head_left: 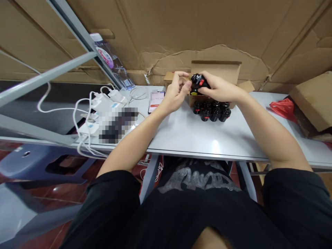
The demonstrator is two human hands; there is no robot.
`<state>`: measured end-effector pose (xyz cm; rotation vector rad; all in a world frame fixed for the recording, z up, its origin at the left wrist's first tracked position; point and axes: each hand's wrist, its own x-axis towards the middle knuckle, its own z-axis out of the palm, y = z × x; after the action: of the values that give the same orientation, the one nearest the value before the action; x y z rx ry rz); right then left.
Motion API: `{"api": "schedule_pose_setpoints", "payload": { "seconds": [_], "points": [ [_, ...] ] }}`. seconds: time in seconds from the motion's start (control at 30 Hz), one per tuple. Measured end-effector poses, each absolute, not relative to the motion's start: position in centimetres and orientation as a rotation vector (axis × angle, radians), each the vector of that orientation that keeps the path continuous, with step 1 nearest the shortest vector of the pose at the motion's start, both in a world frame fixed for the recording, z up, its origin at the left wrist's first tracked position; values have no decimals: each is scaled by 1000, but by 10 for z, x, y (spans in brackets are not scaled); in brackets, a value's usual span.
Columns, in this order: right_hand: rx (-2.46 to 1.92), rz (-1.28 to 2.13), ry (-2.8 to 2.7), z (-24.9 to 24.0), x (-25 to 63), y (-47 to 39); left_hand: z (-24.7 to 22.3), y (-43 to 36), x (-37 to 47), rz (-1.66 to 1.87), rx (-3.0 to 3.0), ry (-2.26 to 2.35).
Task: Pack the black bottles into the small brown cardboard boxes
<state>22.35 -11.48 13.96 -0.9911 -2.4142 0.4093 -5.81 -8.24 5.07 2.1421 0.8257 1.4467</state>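
My right hand (214, 84) is wrapped round a small black cylindrical canister (199, 80) with a red mark, tilted above an open cardboard box (215, 71). Close by on its left is my left hand (177, 91), its index finger and thumb apart and the other fingers curled. The thumb tip is at the canister's left end; whether it touches I cannot tell. Just below the held piece shows another black part with a yellow-green ring (194, 92). Several similar black canisters (215, 114) with red marks stand in rows on the table in front of the box.
Left on the white table (181, 135) are a phone (156, 101), a power strip with white cables (103, 103) and a water bottle (111, 62) beside a metal frame. On the right lie a red plastic bag (284, 109) and a cardboard box (315, 100). Cardboard sheets line the back.
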Motion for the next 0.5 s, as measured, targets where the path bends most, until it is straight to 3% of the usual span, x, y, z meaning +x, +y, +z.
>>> {"api": "schedule_pose_setpoints", "payload": {
  "seconds": [0.17, 0.5],
  "points": [
    [-1080, 438, -2189, 126, 254, -89, 41, -61, -66, 1510, 2107, 1026],
    [-1097, 495, -2095, 102, 270, -63, 13, -48, -60, 1294, 1933, 1220]
  ]
}}
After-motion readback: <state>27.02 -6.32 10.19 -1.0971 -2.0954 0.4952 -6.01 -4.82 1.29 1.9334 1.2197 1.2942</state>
